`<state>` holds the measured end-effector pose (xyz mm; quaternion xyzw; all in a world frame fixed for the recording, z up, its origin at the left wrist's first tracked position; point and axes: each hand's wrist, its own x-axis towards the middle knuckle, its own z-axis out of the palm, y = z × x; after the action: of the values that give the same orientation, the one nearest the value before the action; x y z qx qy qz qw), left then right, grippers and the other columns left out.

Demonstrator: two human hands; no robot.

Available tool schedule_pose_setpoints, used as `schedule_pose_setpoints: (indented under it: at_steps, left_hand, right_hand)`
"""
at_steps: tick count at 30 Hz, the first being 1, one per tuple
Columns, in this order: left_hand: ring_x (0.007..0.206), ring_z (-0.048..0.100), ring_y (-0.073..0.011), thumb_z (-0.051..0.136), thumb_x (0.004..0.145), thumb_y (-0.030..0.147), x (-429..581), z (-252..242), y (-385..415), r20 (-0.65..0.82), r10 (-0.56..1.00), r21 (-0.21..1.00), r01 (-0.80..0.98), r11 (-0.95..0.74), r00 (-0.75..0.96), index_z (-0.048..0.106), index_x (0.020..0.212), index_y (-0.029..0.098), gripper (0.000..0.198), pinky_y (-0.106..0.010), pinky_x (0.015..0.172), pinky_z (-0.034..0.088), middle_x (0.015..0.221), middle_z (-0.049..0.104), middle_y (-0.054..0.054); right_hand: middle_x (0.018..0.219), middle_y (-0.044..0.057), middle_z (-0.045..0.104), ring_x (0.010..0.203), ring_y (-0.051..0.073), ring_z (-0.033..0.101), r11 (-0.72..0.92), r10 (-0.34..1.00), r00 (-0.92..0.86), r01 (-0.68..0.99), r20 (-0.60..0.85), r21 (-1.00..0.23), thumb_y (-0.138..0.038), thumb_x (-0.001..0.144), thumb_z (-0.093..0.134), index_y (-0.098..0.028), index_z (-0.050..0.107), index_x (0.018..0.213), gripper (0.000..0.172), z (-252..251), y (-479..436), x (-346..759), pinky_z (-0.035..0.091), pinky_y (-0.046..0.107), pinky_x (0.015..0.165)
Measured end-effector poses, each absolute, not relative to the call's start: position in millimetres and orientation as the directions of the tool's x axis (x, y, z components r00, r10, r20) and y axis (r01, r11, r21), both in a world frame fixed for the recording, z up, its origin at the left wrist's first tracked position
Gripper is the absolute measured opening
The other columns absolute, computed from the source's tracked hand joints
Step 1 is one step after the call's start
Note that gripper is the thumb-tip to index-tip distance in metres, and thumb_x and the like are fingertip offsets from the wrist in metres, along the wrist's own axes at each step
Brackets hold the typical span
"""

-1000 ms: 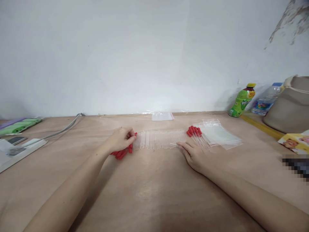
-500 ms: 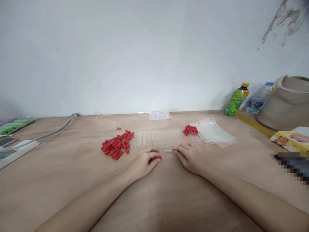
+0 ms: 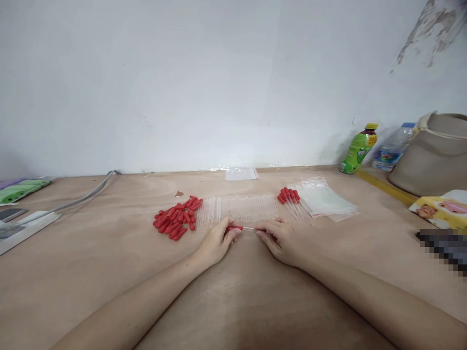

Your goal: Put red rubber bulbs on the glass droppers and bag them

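My left hand [image 3: 220, 239] is closed around a red rubber dropper bulb [image 3: 237, 227], whose open end points right. Between the fingers of my right hand [image 3: 279, 238] is a clear glass dropper tube [image 3: 249, 229], and its end meets the mouth of the bulb. How far the tube sits inside the bulb I cannot tell. A heap of loose red bulbs [image 3: 175, 218] lies left of my left hand. Behind both hands is a row of clear tubes [image 3: 237, 208]. Several droppers with red bulbs fitted [image 3: 290, 196] lie beyond my right hand.
Clear zip bags [image 3: 324, 198] lie at the right, and another bag [image 3: 241, 174] is by the wall. A green drink bottle [image 3: 359, 149], a water bottle [image 3: 392, 148] and a beige bucket [image 3: 430, 155] stand at the far right. A grey cable [image 3: 95, 190] crosses the left side.
The red bulb and the glass tube were apart and now meet end to end. My left fingers have shifted on the bulb, and my right hand has moved slightly left.
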<state>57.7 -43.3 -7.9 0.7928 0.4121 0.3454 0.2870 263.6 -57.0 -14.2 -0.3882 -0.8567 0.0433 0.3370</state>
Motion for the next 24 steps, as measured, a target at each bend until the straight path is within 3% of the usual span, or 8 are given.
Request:
schedule_pose_setpoints:
  at_steps: [14,19,24]
  left_hand:
    - [0.06,0.057,-0.0106,0.051,0.08,0.027,57,-6,-45,0.183,0.814,0.87,0.295,-0.396,0.552,0.06,0.083,0.012,0.018,-0.023,0.061,0.047,0.066,0.059,-0.001]
    - [0.059,0.059,-0.012,0.054,0.077,0.029,60,-9,-45,0.102,0.86,0.897,0.328,-0.297,0.5,0.061,0.083,0.01,0.021,-0.025,0.061,0.05,0.064,0.06,-0.003]
    - [0.057,0.059,-0.0126,0.057,0.075,0.031,59,-9,-43,0.132,0.877,0.879,0.354,-0.319,0.463,0.061,0.083,0.01,0.023,-0.025,0.059,0.05,0.063,0.061,-0.003]
  right_hand:
    - [0.084,0.002,0.065,0.077,0.013,0.057,0.729,0.683,-0.514,0.522,0.519,-0.443,-0.02,0.083,0.045,-0.021,0.061,0.091,0.018,-21,-46,269,0.038,0.028,0.074]
    - [0.078,0.002,0.065,0.072,0.014,0.057,0.733,0.672,-0.5,0.553,0.547,-0.395,-0.02,0.082,0.046,-0.02,0.063,0.089,0.018,-24,-45,266,0.041,0.027,0.07]
    - [0.075,0.003,0.065,0.067,0.013,0.058,0.722,0.678,-0.502,0.594,0.538,-0.355,-0.02,0.083,0.042,-0.02,0.064,0.09,0.022,-13,-53,263,0.044,0.023,0.062]
